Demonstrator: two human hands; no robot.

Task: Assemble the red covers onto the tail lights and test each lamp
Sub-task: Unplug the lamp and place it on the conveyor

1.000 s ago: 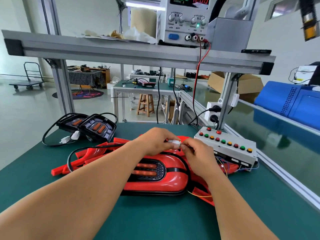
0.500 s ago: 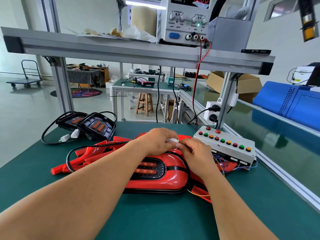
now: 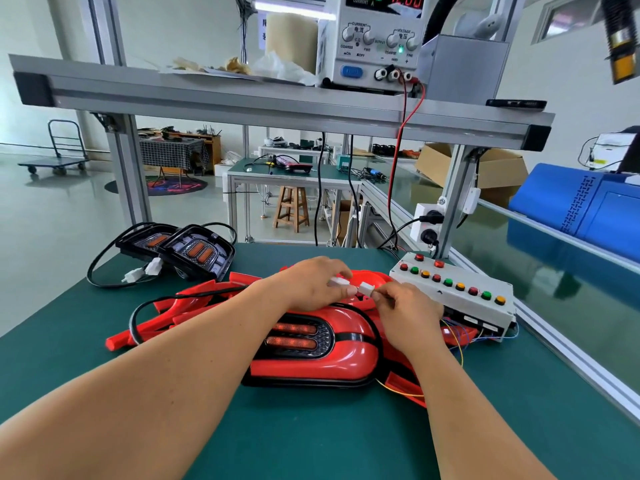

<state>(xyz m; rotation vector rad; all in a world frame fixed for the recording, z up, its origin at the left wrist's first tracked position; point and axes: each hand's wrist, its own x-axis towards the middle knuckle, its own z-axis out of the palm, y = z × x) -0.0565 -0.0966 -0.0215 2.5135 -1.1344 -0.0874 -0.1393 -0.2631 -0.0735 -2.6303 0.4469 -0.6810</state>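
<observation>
Hands pinching, L hand (image 3: pixel 310 284) white plug (image 3: pixel 337 281), R hand (image 3: pixel 407 311) socket (image 3: pixel 366 288), prob. unmated

A green-topped desk (image 3: pixel 311 441) stands under an aluminium shelf (image 3: pixel 277 105) on slotted posts. Beyond it, a pale glossy floor (image 3: pixel 52 216) runs to white walls (image 3: pixel 180 32). A second green desk (image 3: pixel 294 174) has a wooden stool (image 3: pixel 291 209) beneath it. To the left are a flat trolley (image 3: pixel 59 161), a table with a checked cloth (image 3: pixel 169 152) and a round colourful rug (image 3: pixel 173 185). A cardboard box (image 3: pixel 498 168) sits right of the far desk. A strip light (image 3: pixel 287 6) glows overhead, with a window (image 3: pixel 568 19) at upper right.
</observation>
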